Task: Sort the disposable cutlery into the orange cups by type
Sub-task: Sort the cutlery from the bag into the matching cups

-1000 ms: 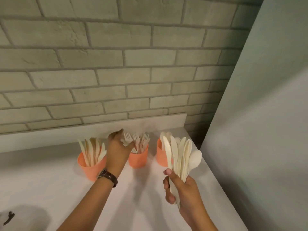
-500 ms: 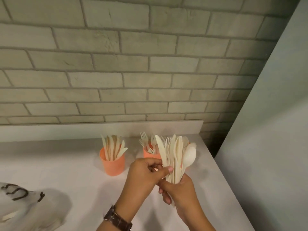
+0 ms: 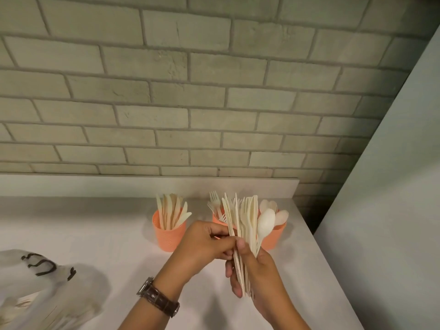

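Watch (image 3: pixel 158 297): on the left wrist, closest to the camera.
Right hand (image 3: pixel 262 275): its fingers (image 3: pixel 241 246) are curled tight round the bunch of cutlery (image 3: pixel 247 222). The bunch stands up like a fan, so each piece is easy to see.
Left hand (image 3: pixel 202 246): its fingers (image 3: pixel 214 231) pinch one flat piece (image 3: pixel 228 217) at the edge of the bunch. It looks like a knife, and I think it is being picked out to go in a cup.
Bag (image 3: pixel 47 282): thin plastic, lying far left of the fingers.
Knife cup (image 3: pixel 167 236): behind the left fingers, a little to their left.
Fork cup (image 3: pixel 216 219): just behind the fingers, mostly hidden by the bunch.
Spoon cup (image 3: pixel 277 236): behind the right fingers. Each cup holds one kind, so sorting is well on.
Table (image 3: pixel 95 234): pale and smooth, under both hands.
Brick wall (image 3: pixel 190 91): grey, behind the cups.
Side wall (image 3: pixel 392 186): plain, off to the right.
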`<action>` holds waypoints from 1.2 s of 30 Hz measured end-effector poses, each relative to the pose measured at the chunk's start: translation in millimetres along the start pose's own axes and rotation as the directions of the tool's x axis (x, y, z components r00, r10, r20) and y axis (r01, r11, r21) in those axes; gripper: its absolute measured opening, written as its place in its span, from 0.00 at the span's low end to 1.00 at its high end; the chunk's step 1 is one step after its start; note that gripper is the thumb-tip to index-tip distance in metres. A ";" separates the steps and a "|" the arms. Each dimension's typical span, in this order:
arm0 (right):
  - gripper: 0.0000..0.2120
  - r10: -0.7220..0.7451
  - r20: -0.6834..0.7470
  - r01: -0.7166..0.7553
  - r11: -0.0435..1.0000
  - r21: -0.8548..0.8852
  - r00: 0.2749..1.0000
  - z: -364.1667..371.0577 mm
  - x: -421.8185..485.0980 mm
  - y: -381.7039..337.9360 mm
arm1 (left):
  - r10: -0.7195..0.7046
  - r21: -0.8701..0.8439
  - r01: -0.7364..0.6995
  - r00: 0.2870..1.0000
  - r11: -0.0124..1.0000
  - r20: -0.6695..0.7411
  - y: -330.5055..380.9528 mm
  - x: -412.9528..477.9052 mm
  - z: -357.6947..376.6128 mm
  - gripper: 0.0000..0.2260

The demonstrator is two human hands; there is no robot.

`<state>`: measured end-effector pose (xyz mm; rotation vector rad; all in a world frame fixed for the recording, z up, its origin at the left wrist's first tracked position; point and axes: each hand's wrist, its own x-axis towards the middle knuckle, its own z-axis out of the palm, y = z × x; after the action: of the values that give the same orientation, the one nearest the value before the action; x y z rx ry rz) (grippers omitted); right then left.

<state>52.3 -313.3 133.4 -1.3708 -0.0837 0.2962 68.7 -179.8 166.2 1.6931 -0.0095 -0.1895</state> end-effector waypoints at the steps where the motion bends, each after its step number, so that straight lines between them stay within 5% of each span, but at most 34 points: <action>1: 0.19 0.016 -0.027 -0.015 1.000 0.016 1.000 -0.4 -0.3 -0.3 | -0.006 0.008 0.007 1.000 1.000 -0.009 -0.4 0.5 -0.1 0.05; 8: 0.19 0.006 -0.109 -0.008 1.000 -0.016 0.994 -3.6 -0.2 -3.5 | -0.071 -0.138 0.075 0.997 0.988 0.039 -6.1 2.7 -1.6 0.06; 16: 0.16 0.005 -0.026 -0.005 1.000 0.005 1.000 -4.6 4.8 -5.5 | -0.135 -0.238 0.141 0.990 0.961 0.043 -10.2 3.5 -6.6 0.06; 23: 0.20 0.054 -0.122 -0.060 0.997 -0.049 0.991 3.8 16.1 7.3 | -0.092 -0.234 0.049 0.980 0.971 -0.178 -8.2 5.6 -30.6 0.05; 27: 0.17 0.115 -0.226 -0.123 0.992 -0.018 0.967 -5.1 21.8 13.7 | 0.046 -0.064 -0.096 0.840 0.993 -0.541 -15.3 19.4 -87.3 0.04; 30: 0.17 0.144 -0.234 -0.152 0.988 -0.020 0.962 -9.1 22.8 16.1 | 0.133 0.130 -0.061 0.735 0.990 -0.665 -35.5 35.8 -118.6 0.03; 33: 0.17 0.175 -0.162 -0.180 0.984 -0.012 0.971 -6.1 21.7 13.9 | 0.106 0.257 0.090 0.746 0.962 -0.657 -64.9 57.4 -121.2 0.10; 36: 0.18 0.193 -0.078 -0.192 0.981 0.030 0.978 -1.5 20.6 9.4 | 0.011 0.312 0.230 0.788 0.922 -0.616 -82.2 68.1 -116.5 0.06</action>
<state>70.9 -307.8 121.7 -1.3689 0.1197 0.4024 142.5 -62.2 90.8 2.0728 0.5783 0.3042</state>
